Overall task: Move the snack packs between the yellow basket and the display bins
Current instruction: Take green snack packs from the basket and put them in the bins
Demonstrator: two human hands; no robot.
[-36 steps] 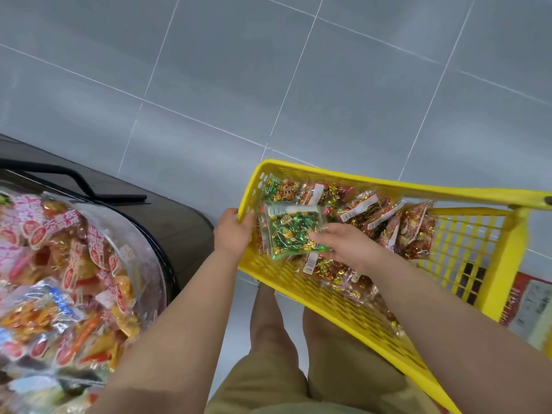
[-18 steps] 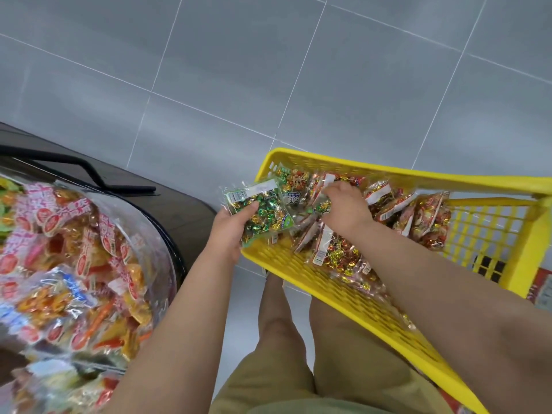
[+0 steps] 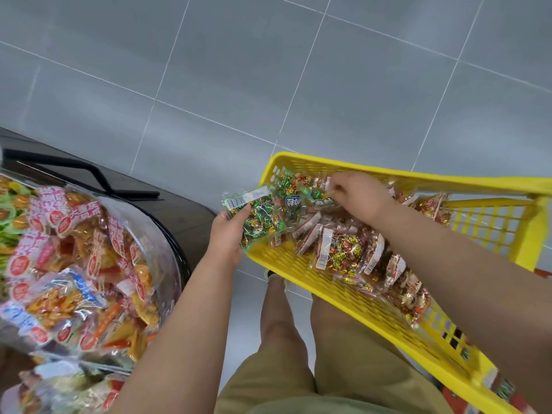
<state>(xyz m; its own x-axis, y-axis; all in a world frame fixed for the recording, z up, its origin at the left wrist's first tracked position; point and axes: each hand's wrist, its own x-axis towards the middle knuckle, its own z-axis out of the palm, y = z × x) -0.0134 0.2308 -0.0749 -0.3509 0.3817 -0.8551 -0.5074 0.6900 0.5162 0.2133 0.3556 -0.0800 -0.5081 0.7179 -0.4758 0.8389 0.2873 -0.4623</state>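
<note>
Left hand [image 3: 226,234] grips a green snack pack [image 3: 259,220], thumb on top and fingers under it. The pack is crinkly clear film, flattish and roughly rectangular, stuffed with small green and gold foil-wrapped pieces. It has a white header strip with a barcode. The header end points away from the person and a bit left, and the long axis runs roughly far to near, slightly slanted. It sits over the left rim of the yellow basket [image 3: 394,175], half outside, on the side facing the display bin [image 3: 171,258].

Right hand [image 3: 360,196] is inside the basket at the far left corner, fingers curled down onto more green packs [image 3: 291,201]. Can't tell if it actually pinches one.

The basket is rigid yellow plastic with lattice walls and floor and a rectangular shape. Red-gold packs [image 3: 343,253] of glossy film with white header strips are piled along its middle and right.

The display bin has a curved clear plastic wall and is heaped with orange and red film packs [image 3: 74,264], with a dark base behind.

The floor [image 3: 268,70] is smooth grey tile with thin pale grout lines
</note>
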